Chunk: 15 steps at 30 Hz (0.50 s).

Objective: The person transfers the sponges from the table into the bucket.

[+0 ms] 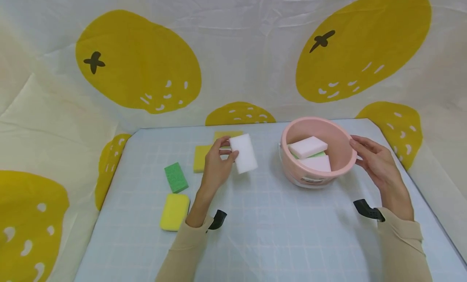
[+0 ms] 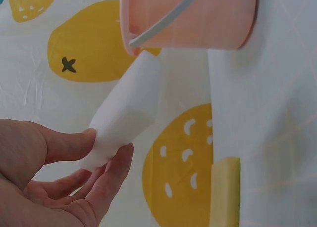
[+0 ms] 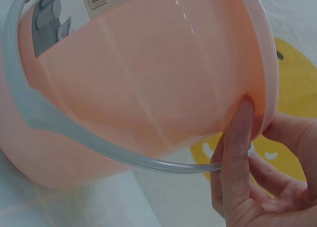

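Observation:
My left hand (image 1: 216, 166) pinches a white sponge (image 1: 243, 154) between thumb and fingers, raised above the table to the left of a pink bucket (image 1: 293, 171). In the left wrist view, the thumb lies on one side of the white sponge (image 2: 126, 108) and the fingertips on the other. My right hand (image 1: 382, 170) grips the bucket's right rim. Seen from the right wrist, the thumb and fingers hold the rim near the end of the grey handle (image 3: 148, 162). Inside the bucket lie two white sponges (image 1: 308, 147), with something green partly hidden between them.
Left of the left hand, a green sponge (image 1: 176, 177) and a bright yellow sponge (image 1: 175, 212) lie on the pale blue table (image 1: 277, 233). Two duller yellow sponges (image 1: 199, 158) lie behind that hand, partly hidden. A fruit-patterned curtain (image 1: 248, 50) borders the table.

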### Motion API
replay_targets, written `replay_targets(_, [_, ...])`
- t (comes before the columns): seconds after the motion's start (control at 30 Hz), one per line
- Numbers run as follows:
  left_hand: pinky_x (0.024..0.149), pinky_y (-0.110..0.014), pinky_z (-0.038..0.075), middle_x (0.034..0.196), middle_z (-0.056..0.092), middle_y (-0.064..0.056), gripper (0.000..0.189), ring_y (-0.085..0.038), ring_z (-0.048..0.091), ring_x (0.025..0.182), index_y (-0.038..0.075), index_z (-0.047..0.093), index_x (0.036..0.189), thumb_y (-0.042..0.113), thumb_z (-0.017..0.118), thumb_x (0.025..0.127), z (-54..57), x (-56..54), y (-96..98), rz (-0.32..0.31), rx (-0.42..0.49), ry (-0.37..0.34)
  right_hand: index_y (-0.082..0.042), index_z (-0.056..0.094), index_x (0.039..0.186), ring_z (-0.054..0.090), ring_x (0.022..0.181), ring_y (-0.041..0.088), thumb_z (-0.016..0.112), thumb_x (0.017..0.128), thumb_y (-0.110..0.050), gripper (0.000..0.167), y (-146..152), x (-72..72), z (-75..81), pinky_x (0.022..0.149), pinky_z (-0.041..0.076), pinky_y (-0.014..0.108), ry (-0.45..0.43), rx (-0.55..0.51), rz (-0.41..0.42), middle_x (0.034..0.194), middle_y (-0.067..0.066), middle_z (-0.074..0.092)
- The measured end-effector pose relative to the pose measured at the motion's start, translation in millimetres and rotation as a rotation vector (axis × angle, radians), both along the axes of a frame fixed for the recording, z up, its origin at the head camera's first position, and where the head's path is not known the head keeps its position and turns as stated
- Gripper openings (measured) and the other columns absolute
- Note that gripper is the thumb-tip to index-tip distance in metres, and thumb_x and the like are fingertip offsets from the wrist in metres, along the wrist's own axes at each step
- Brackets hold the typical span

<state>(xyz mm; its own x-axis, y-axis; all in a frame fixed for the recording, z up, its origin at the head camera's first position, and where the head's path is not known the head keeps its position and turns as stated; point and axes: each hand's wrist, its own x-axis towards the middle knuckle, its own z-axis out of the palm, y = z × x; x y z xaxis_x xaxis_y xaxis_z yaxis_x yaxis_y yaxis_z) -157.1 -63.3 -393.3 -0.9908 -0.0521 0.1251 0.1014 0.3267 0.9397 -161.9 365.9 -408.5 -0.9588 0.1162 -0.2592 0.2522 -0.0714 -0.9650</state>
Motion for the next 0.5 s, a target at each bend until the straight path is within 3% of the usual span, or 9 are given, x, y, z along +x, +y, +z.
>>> replay_targets(0.27, [0.080, -0.037, 0.061, 0.125, 0.063, -0.013, 0.049, -0.027, 0.067, 0.104, 0.004, 0.056, 0.141, 0.007, 0.073, 0.095, 19.7, -10.8, 10.3, -0.072, -0.020, 0.030, -0.020, 0.052, 0.150, 0.064, 0.100, -0.001, 0.077, 0.091, -0.040, 0.068, -3, -0.3, 1.7, 0.078, 0.056, 0.015, -0.001, 0.000, -0.013, 0.122, -0.017, 0.062])
replay_targets(0.5, [0.082, -0.035, 0.061, 0.126, 0.064, -0.014, 0.049, -0.027, 0.067, 0.103, 0.003, 0.056, 0.142, 0.005, 0.072, 0.096, 36.6, -19.4, 24.7, -0.145, -0.011, 0.065, -0.019, 0.056, 0.143, 0.064, 0.097, 0.000, 0.075, 0.094, -0.037, 0.056, -2, 0.4, 1.7, 0.076, 0.057, 0.017, 0.012, -0.012, 0.007, 0.119, -0.016, 0.064])
